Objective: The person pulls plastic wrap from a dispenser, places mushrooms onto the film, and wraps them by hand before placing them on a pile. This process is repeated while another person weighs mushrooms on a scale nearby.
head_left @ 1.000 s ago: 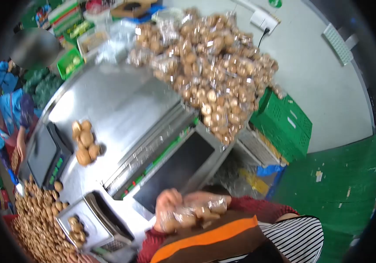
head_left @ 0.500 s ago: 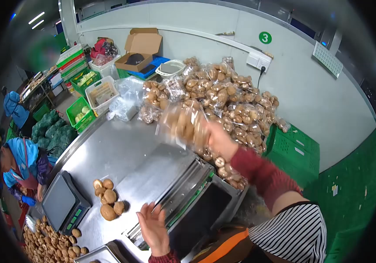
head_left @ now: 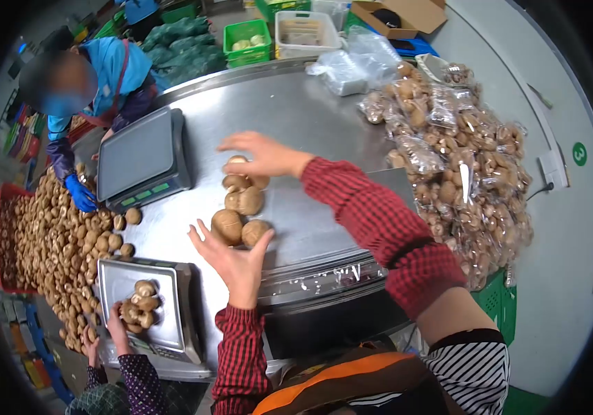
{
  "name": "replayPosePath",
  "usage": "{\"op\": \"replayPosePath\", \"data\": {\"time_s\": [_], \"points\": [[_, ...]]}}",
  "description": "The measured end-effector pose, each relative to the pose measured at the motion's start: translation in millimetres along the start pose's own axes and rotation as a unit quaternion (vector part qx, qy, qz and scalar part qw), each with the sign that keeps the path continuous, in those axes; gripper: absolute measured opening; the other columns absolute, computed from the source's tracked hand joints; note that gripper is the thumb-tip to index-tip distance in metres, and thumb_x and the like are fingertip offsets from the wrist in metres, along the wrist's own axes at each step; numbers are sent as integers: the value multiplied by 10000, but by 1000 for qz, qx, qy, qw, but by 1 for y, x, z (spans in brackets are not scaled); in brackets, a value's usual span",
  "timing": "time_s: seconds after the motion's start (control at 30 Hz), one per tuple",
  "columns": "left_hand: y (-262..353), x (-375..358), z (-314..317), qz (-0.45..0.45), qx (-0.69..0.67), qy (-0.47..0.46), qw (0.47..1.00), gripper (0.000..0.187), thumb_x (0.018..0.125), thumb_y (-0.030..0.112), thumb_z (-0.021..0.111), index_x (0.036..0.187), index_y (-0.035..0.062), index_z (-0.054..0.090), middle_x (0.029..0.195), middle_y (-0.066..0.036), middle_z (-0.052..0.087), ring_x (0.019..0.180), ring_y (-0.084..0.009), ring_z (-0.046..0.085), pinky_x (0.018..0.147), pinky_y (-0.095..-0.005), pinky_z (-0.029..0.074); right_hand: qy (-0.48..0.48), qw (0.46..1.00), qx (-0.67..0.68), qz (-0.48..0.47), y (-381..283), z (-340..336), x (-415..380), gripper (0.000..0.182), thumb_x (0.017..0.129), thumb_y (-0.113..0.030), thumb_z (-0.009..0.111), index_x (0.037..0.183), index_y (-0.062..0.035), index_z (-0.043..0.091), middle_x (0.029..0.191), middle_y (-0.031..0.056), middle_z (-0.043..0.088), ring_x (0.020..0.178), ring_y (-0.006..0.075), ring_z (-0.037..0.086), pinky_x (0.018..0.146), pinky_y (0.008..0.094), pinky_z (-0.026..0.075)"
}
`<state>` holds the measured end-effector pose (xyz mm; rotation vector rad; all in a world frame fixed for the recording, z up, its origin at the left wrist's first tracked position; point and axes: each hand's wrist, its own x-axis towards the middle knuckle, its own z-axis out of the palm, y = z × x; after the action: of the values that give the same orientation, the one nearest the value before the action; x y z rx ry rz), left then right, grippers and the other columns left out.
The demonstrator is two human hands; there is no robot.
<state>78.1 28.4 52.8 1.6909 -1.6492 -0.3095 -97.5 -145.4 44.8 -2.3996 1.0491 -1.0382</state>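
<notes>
Several loose shiitake mushrooms (head_left: 244, 200) form a small group on the steel table (head_left: 296, 117), between my two hands. At the near end of the group, my left hand (head_left: 233, 266) is spread, with thumb and fingertips close beside the nearest mushrooms. My right hand (head_left: 263, 153) reaches over the far end with fingers stretched out, covering part of the mushrooms there. Neither hand holds anything. To the right of my right arm lies a big heap of clear bags packed with mushrooms (head_left: 459, 166).
A grey scale (head_left: 137, 152) stands left of the group. On a nearer scale with a steel tray (head_left: 177, 304), mushrooms lie beside another person's hand (head_left: 117, 328). Loose mushrooms (head_left: 58, 235) are heaped at far left, where a co-worker's blue-gloved hand (head_left: 80, 194) reaches in. Plastic bags (head_left: 352, 69) lie behind.
My right hand has let go of the bag of mushrooms and moved left over the loose ones. My left hand has come beside them. The view has turned left.
</notes>
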Motion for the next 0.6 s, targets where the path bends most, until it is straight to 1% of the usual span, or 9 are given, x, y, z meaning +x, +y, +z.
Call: {"op": "replayPosePath", "data": {"time_s": [0.07,0.13,0.2,0.3,0.4,0.47,0.53,0.57,0.6], "points": [[-5,11,9,15,-5,-44,999,1189,580,414,905,1425,-90,238,1416,-330,296,1335,-452,296,1117,-490,257,-40,997,63,9,-10,26,9,522,856,-510,616,1188,-107,630,1161,128,637,1159,331,539,1006,445,412],[3,12,10,7,-50,-90,995,1126,595,402,895,1399,-100,289,1383,-309,342,1305,-435,339,1099,-468,294,-233,962,-23,141,-17,27,-10,523,849,-539,599,1150,-114,649,1190,129,615,1154,331,532,996,432,412],[-8,19,13,111,-83,-106,985,1017,600,356,889,1359,-91,380,1337,-259,427,1255,-395,427,1071,-438,350,-155,975,-17,160,-34,3,-59,505,856,-529,589,1106,-97,662,1204,124,606,1171,344,509,991,432,406],[-10,38,12,219,-160,-304,913,1073,525,331,922,1378,-50,395,1376,-229,440,1297,-370,421,1103,-419,331,2,942,-148,300,-86,-12,-132,510,873,-450,606,1166,-33,626,1230,169,598,1158,345,519,1002,425,407],[-5,43,15,228,-194,-360,884,1157,470,365,935,1412,-4,374,1452,-250,367,1363,-390,346,1132,-448,289,71,896,-239,367,-110,-14,-172,589,903,-456,579,1265,8,547,1274,213,563,1214,363,484,1055,410,364],[-14,32,4,178,-250,-304,902,1208,474,365,934,1452,21,315,1483,-235,332,1400,-358,297,1151,-431,250,117,897,-146,401,-111,-35,-179,643,925,-460,558,1343,20,465,1309,243,528,1248,378,459,1085,401,335],[-24,2,-33,126,-213,-181,952,759,684,236,849,1313,2,494,1315,-195,492,1190,-324,504,1010,-398,400,130,892,-184,393,-144,-80,-212,554,908,-458,581,1174,29,582,1166,218,587,1103,369,548,962,433,420],[-35,-16,-53,55,-49,-157,985,397,749,170,798,1059,-20,640,1070,-176,598,962,-322,583,849,-397,463,103,880,-174,429,-164,-99,-235,541,893,-479,590,1086,24,630,1094,195,610,1041,362,570,890,443,457],[-46,-35,-60,158,10,-45,986,246,763,193,788,805,-25,681,801,-146,598,787,-327,569,706,-409,455,56,847,-254,462,-172,-102,-265,506,873,-484,610,898,15,682,916,180,620,893,356,587,787,443,473]]}}
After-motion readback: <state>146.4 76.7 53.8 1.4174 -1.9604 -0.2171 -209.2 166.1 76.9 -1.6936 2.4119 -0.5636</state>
